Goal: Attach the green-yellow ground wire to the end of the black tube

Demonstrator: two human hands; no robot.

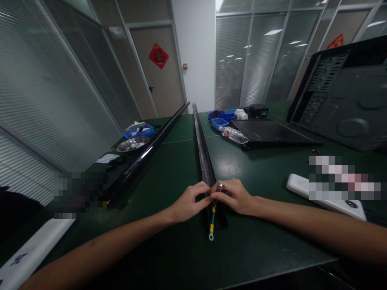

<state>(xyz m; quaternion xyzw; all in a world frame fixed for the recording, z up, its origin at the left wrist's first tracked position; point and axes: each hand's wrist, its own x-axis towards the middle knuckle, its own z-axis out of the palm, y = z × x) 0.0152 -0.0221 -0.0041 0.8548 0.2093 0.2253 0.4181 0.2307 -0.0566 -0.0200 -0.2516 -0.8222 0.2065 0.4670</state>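
A long black channel-shaped rail lies on the green table, running away from me. At its near end my left hand and my right hand meet, fingertips pinched together over the rail. What the fingertips hold is too small to make out. A short green wire with yellow sleeves and a ring terminal hangs just below them, its upper end hidden at the fingers. Some round shiny metal shows at the right hand's fingers.
A second black rail lies to the left. Beyond it are a metal bowl and blue tray. Right: plastic bottle, black panel, large metal case, white device. Another white object is at left.
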